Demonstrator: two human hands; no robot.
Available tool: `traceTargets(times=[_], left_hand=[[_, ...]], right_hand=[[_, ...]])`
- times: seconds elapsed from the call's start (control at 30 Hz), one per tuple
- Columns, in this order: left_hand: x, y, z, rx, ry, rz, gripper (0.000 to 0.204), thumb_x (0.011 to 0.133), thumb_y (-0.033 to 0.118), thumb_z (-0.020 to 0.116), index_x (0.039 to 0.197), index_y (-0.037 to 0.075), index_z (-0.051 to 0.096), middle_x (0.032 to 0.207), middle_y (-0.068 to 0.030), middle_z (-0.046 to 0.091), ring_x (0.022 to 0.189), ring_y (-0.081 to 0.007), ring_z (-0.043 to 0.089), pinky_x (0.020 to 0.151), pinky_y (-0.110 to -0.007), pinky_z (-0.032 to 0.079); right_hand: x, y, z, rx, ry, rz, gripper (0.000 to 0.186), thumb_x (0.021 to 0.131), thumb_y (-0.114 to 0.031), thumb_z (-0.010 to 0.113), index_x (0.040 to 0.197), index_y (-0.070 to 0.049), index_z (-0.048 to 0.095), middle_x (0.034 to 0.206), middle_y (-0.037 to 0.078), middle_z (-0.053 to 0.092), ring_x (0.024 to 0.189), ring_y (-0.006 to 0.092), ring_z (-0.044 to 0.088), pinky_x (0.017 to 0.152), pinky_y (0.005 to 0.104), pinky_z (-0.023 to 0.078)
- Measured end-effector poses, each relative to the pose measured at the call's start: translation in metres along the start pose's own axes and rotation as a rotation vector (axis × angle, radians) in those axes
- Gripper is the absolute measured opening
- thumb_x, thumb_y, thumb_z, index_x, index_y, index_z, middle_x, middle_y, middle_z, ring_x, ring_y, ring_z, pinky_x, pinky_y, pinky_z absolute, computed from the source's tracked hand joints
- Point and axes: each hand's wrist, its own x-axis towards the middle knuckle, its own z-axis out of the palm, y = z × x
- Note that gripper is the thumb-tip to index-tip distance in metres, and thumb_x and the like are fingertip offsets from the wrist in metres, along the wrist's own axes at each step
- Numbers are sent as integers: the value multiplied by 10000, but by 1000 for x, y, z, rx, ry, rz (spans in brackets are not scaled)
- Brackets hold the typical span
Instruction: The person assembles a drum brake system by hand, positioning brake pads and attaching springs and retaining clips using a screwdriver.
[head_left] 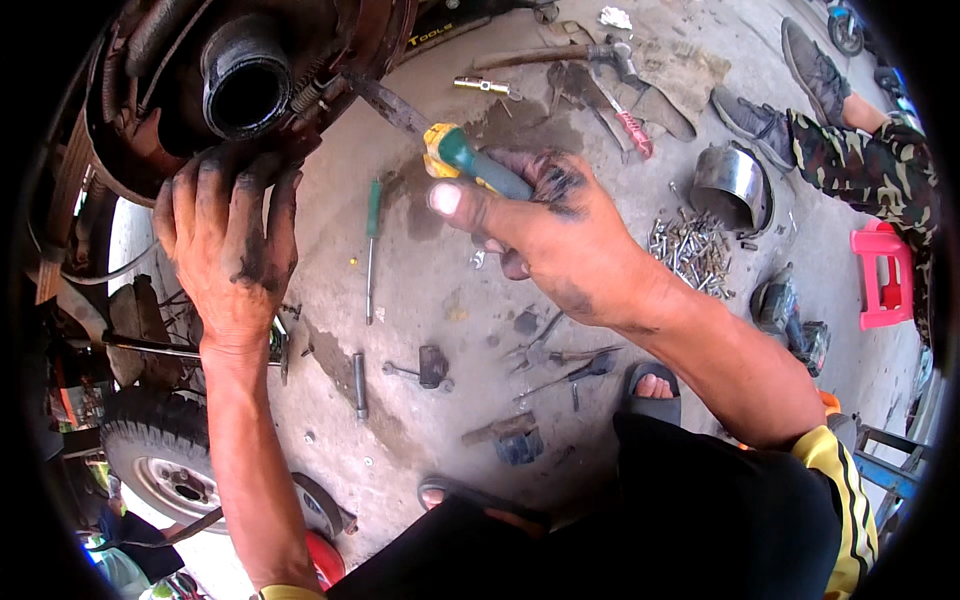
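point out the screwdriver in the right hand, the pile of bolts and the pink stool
screwdriver [478, 164], head view, on its green handle
pile of bolts [690, 250], head view, middle of the heap
pink stool [884, 275], head view, on its seat

two greasy hands showed: the left hand [232, 255] at nine o'clock, the right hand [545, 232] at centre. two screwdrivers: one [455, 150] held, one [371, 245] lying. one hammer [560, 55] at twelve, one pink stool [885, 272] at three, one tyre [165, 455] at eight.
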Motion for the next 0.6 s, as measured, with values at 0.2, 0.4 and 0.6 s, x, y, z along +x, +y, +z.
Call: traceTargets(times=[0.2,0.4,0.6], left_hand=[[21,12,10,63,-18,-169,264,865,208,738,1083,65,695,1130,-129,658,1088,-316,596,958,-468,386],[26,15,17,4,64,-206,235,878,241,733,1078,119,715,1051,-83,703,1001,-283,634,946,-461,369],[29,18,20,-12,57,-192,249,879,238,729,1081,93,715,1044,-112,709,965,-306,644,963,-458,383]], right_hand=[[-2,-3,-1,-5,-17,18,322,916,-325,701,915,-6,657,582,5,447,589,99,403,554,310,392],[0,-9,-3,76,-77,98,378,876,-404,756,978,-47,684,685,-46,502,601,49,469,527,216,396],[1,-6,-9,90,-87,70,391,878,-402,758,987,-34,679,657,-54,491,585,41,452,504,234,372]])
